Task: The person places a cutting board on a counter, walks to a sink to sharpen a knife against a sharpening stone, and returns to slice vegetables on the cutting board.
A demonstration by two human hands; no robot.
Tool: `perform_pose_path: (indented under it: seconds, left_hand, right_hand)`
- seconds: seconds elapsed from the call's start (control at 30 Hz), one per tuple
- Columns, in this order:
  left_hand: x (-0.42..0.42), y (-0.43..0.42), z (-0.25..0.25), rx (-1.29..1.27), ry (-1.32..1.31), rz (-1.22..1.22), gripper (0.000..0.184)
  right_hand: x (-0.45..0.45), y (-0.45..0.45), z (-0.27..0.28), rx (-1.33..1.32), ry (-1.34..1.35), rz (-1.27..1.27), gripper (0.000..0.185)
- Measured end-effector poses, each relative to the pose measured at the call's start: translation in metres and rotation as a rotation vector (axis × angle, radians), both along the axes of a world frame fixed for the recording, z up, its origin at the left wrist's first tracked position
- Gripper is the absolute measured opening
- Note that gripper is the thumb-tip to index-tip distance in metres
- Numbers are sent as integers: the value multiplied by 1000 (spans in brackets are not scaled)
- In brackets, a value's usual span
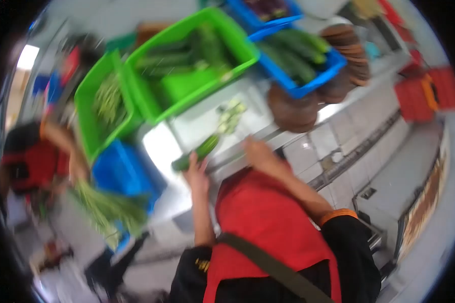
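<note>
My left hand (pixel 196 174) is closed around the lower end of a dark green cucumber (pixel 206 147), which lies slantwise at the near edge of a white cutting board (pixel 194 123). Beyond its cut end lies a small heap of pale green cucumber pieces (pixel 231 117). My right hand (pixel 262 155) is at the board's near right edge, apart from the cucumber, with its fingers curled in. Motion blur hides what it grips, if anything.
Behind the board, a green bin (pixel 149 103) and a blue bin (pixel 287 87) hold long green vegetables. Another green bin (pixel 87 130) holds slim green pieces. Brown round pots (pixel 293 108) stand right. At left, a co-worker's hand (pixel 78 169) holds long green beans (pixel 103 202) by a blue crate (pixel 124 166).
</note>
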State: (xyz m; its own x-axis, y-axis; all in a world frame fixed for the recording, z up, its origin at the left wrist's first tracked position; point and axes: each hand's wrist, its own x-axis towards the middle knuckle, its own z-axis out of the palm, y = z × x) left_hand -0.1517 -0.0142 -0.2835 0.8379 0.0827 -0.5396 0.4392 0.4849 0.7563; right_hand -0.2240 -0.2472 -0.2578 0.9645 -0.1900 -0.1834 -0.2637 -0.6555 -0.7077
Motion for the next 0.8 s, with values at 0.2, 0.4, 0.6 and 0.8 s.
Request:
perform_pose_path:
  seconds: [0.2, 0.4, 0.6, 0.8]
  left_hand:
    - [-9, -15, 34, 42, -37, 88, 32]
    - [-10, -18, 30, 63, -33, 80, 40]
    - [-8, -16, 29, 68, -23, 79, 41]
    - [-12, -17, 30, 63, -43, 41, 39]
  right_hand:
    - [-3, 4, 46, -76, 113, 17, 29]
    - [1, 12, 40, -127, 95, 106, 30]
    - [0, 18, 41, -201, 127, 180, 29]
    - [25, 34, 21, -154, 86, 156, 20]
